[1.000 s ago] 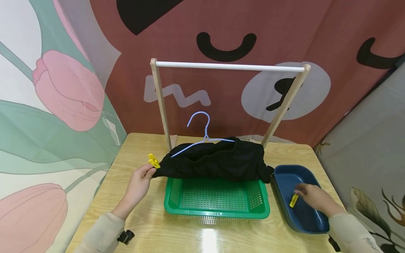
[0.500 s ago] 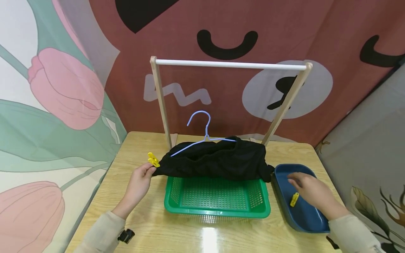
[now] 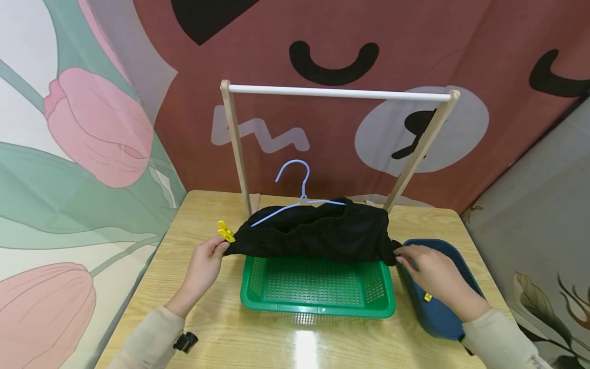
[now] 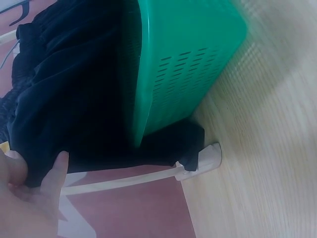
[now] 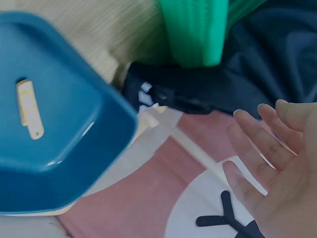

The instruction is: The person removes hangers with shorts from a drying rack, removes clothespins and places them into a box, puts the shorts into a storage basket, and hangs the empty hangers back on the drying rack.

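A black garment [image 3: 318, 238] with a gathered waistband [image 4: 22, 82] drapes over the back of the green basket [image 3: 318, 310]. A pale blue hanger [image 3: 303, 192] lies at its waist, hook up. My left hand [image 3: 206, 261] pinches the garment's left corner, just below a yellow clothespin [image 3: 226, 231] clipped there. At the garment's right corner is my right hand [image 3: 430, 269], its fingertips right at the cloth. In the right wrist view its fingers [image 5: 257, 136] are loosely extended. A second yellow clothespin [image 5: 30, 109] lies in the blue tub [image 5: 111, 114], partly hidden by that hand in the head view.
A small rack with wooden posts [image 3: 237, 154] and a white rail [image 3: 338, 93] stands behind the garment. The basket and tub sit side by side on the wooden table [image 3: 221, 328]. Printed cloth [image 3: 332, 31] hangs close behind the table.
My right hand has left the clothespin in the tub and moved up and left to the garment's right corner. My left hand keeps its pinch on the left corner.
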